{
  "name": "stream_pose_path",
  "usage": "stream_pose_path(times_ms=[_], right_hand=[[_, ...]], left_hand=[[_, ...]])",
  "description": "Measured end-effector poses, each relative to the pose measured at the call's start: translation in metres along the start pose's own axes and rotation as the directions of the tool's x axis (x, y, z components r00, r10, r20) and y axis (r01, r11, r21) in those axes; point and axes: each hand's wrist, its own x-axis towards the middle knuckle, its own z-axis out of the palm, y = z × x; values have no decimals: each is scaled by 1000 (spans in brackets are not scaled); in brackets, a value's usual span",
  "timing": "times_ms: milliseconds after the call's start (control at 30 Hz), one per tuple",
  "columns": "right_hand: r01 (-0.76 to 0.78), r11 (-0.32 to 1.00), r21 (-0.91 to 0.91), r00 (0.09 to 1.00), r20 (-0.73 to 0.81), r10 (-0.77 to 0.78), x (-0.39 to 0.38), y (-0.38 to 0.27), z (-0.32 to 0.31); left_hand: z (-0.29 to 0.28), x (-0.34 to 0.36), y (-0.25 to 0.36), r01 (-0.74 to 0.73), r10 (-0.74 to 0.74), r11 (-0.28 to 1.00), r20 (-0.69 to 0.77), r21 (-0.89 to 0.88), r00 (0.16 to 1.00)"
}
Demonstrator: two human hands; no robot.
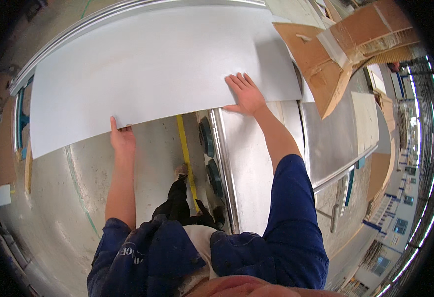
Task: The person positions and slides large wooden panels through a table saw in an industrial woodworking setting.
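Observation:
A large, smooth, light-grey sheet [152,59] stretches across in front of me, wide from left to right. My left hand [123,137] grips its near edge, thumb on the top face and the other fingers curled underneath, partly hidden. Toward the right end, my right hand [245,94] lies flat on the sheet near that same edge, fingers stretched out. Under its right part runs a shiny metal-topped bench [246,166]; the left part spans an open gap above the floor.
A long metal rail [93,22] runs behind the sheet. Folded cardboard [333,57] juts in at the right, over another metal surface [328,131]. Dark teal round parts [213,177] sit below the bench's left edge. A yellow line [185,148] crosses the floor by my feet.

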Motion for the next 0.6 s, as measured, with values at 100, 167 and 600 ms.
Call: stream_pose_path(times_ms=[100,167,600], right_hand=[[-161,986,-39,987,-34,159,-11,-20,4],[-289,949,-127,957,-11,290,-24,-48,10],[-674,738,30,734,140,665,-193,-255,-5]], left_hand=[[-8,32,32,66,-66,997,-13,-43,998],[-13,45,30,105,-108,991,-30,-88,994],[-77,97,23,67,-70,997,120,29,990]])
